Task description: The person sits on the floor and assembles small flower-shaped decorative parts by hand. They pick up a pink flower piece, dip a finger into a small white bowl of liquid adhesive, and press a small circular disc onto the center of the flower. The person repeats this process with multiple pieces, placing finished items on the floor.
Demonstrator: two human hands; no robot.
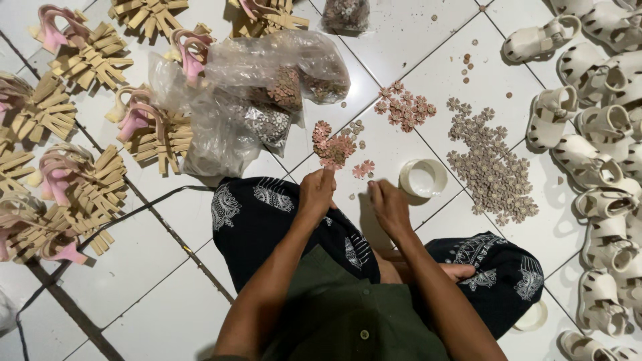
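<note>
Pinching pink flowers (334,148), left hand (316,192) fingers close; right hand (389,206) fingers curl over bare tile (374,144).

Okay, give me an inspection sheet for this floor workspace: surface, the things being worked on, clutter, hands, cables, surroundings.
Surface: white tiled floor with dark grout lines; the person sits on it.
Job's things: pink flower pieces in a small heap just ahead of the hands; a second pink cluster; a long spread of beige flower pieces; a white tape roll.
Clutter: clear plastic bags holding more pieces; loose bits scattered on the tiles.
Hands: left hand with fingers pinched, right hand close beside it; what they hold is too small to tell.
Cables: one thin black cable across the floor at left.
Surroundings: tan and pink sandals at left; cream sandals at right.
</note>
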